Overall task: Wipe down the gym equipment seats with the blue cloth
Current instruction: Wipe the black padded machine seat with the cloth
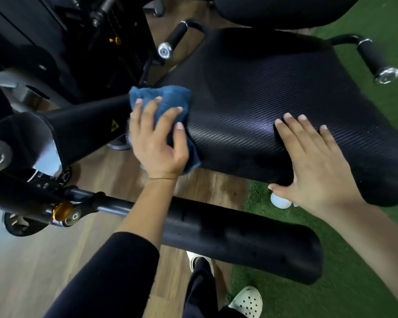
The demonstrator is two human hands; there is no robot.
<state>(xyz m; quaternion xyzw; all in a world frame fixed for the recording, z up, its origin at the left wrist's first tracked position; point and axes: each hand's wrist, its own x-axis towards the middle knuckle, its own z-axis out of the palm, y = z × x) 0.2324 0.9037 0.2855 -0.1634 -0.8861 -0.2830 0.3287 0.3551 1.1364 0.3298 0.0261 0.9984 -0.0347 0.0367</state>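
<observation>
Blue cloth (168,104) sits bunched at frame centre-left, on the left edge of the black seat pad (262,92), part of it hanging over that edge. Left hand (157,143) presses down on it, fingers spread over the top and gripping the fabric; looks like the wipe stroke is at the seat's near-left corner. Right hand (317,166) lies flat and empty on the pad's front edge, right of centre, fingers splayed, thumb hooked under the lip. Likely bracing body weight, or steadying the seat, while leaning over.

Most of the ribbed seat surface lies between and above the hands, so probably plenty left to wipe; can't tell wet from dry here.

Outward: padded leg roller (239,237) crosses lower centre under both forearms, forcing the reach over it. Two foam-grip handles (375,58) flank the seat at the top. Machine frame fills upper left.

Containers: none clearly visible. A white rounded object (279,201) sits on the green turf (354,283) below the right thumb, mostly hidden; can't identify it.
</observation>
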